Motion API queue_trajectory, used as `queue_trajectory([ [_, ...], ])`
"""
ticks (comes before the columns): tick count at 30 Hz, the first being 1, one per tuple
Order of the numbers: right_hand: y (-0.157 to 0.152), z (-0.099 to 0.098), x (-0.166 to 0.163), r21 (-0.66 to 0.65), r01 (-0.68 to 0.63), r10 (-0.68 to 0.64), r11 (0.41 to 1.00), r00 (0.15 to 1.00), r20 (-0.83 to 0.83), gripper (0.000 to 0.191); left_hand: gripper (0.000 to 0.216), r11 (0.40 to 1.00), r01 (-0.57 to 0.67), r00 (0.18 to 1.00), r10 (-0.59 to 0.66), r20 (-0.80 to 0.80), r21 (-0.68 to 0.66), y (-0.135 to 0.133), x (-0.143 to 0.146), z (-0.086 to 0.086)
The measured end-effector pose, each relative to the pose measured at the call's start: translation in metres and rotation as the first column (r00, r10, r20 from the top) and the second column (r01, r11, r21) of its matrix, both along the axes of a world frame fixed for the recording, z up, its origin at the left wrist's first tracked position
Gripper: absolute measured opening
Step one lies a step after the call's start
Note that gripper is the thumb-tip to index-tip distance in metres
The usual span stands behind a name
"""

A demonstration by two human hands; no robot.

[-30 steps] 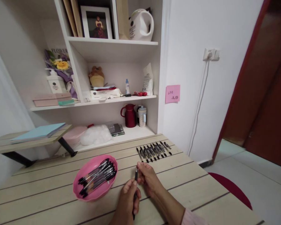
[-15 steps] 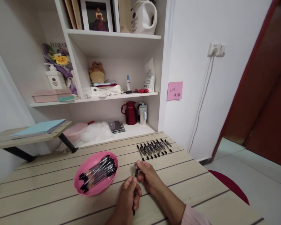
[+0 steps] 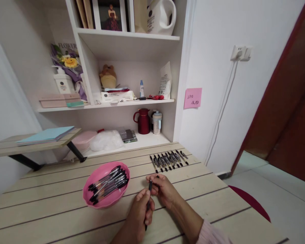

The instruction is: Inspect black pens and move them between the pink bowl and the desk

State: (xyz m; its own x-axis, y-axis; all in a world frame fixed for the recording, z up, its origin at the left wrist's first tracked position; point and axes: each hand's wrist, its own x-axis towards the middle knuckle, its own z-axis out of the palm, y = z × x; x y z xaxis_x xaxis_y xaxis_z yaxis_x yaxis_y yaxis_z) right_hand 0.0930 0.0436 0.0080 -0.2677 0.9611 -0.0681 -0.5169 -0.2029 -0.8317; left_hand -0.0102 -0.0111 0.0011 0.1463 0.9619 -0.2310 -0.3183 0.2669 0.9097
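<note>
Pink, smooth and wavy-rimmed, the bowl point(image 3: 109, 204) sits left of the hands, short of the bench's point(image 3: 53, 205) back edge; its raised wall likely stops the loose pens point(image 3: 109, 184) from rolling off. Right of it, the left hand point(image 3: 141, 207) is closed around a slim black pen point(image 3: 150, 186), tilted tip-end up, probably to steady it. The right hand point(image 3: 164, 189) has its grip pinched on a small dark piece point(image 3: 157, 176), perhaps a plastic cap, near the pen's top. Toward the bench's far right corner, clear-barrelled, black-ended pens lie in a row point(image 3: 169, 161), apparently kept parallel for neatness, on dark-striped, wood-look boards.
</note>
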Motion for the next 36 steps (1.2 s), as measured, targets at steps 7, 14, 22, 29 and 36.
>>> queue_trajectory([
  [7, 0.003, -0.003, 0.000, 0.035, 0.093, -0.095, 0.995, 0.993, 0.065, 0.035, 0.041, 1.000, 0.006, 1.000, -0.006, -0.011, -0.004, 0.000, -0.001, -0.001],
  [14, 0.000, 0.001, -0.001, 0.102, 0.065, -0.067, 0.993, 0.998, 0.019, 0.040, 0.037, 0.999, 0.048, 0.999, -0.048, 0.009, -0.026, 0.004, -0.007, 0.001],
  [22, 0.001, -0.002, 0.001, 0.034, -0.007, 0.004, 0.999, 0.996, 0.094, 0.038, 0.038, 1.000, 0.027, 1.000, -0.028, -0.003, -0.008, 0.001, -0.006, 0.004],
  [29, 0.006, 0.004, 0.010, 0.040, 0.135, -0.129, 0.990, 0.983, -0.127, 0.038, 0.035, 0.998, 0.061, 0.998, -0.060, 0.017, -0.021, 0.001, -0.009, 0.004],
  [36, 0.011, -0.004, 0.006, 0.071, 0.220, -0.228, 0.973, 0.962, 0.147, 0.034, 0.034, 1.000, -0.005, 0.993, 0.004, 0.122, 0.005, 0.002, -0.007, 0.003],
])
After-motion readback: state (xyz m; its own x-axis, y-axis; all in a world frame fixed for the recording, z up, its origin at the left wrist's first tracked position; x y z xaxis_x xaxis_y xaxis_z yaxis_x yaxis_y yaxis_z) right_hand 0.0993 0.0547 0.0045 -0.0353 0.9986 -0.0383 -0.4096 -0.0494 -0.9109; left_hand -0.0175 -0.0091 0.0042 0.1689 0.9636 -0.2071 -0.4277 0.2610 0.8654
